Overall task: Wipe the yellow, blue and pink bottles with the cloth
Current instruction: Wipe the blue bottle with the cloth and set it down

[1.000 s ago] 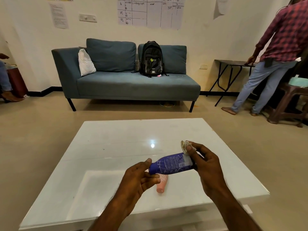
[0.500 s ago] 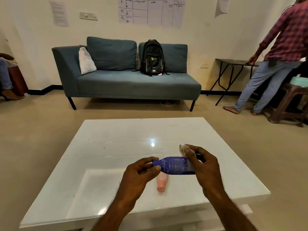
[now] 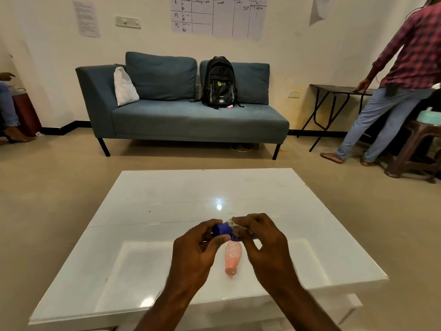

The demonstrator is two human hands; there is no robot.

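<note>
In the head view, both hands are held over the near part of the white table (image 3: 167, 199), gripping the blue bottle (image 3: 223, 231) between them, lying roughly sideways in the air. The left hand (image 3: 198, 249) pinches the bottle's left end, thumb below and fingers curled over the top. The right hand (image 3: 262, 244) has its fingers closed around the rest of the bottle with the cloth (image 3: 235, 226) pressed under them; only a pale crumpled edge of it shows. Compared with 1 second ago, the right hand has slid leftward along the bottle, so far less blue is exposed and the 2 hands now sit close together. That suggests a wiping stroke has run most of the bottle's length, and this bottle is probably near done. The pink bottle (image 3: 232, 258) lies flat on the table just below the hands, untouched. The yellow bottle is not in view, so its state cannot be judged.
</note>
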